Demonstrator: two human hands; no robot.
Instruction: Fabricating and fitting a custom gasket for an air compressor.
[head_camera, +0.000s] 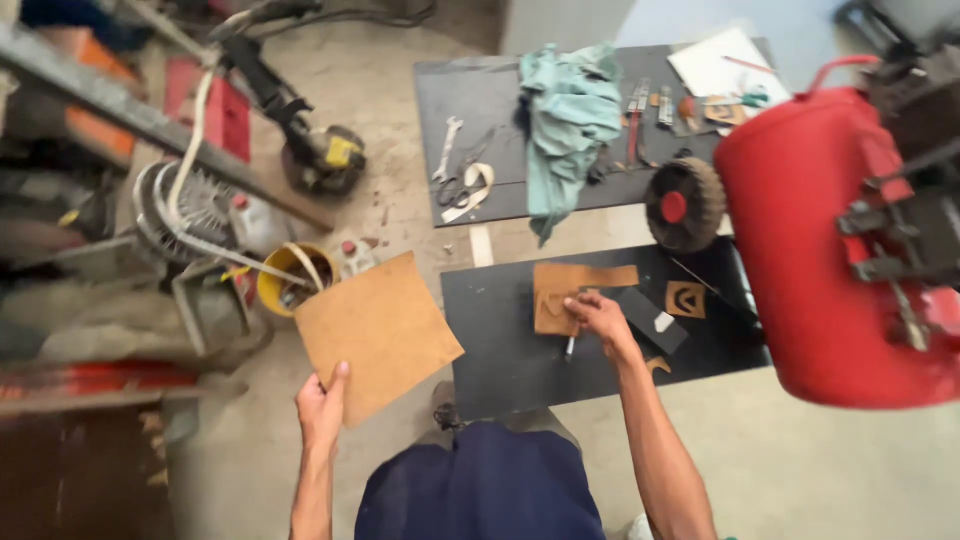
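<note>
Left hand (322, 405) pinching near corner of brown sheet (378, 333): thin, light, probably bendy. Right hand (598, 316) curled over cut brown piece (572, 292) on tabletop (510, 360).

A red tank (830, 250) looms at right beside a black toothed wheel with a red hub (685, 203). On the far dark board (470, 100) lie a teal rag (568, 120), a wrench (447, 148), scissors (455, 188) and white paper (725, 62). On the concrete floor (400, 70) stand a yellow bucket (290, 280) and a grinder (325, 155).
</note>
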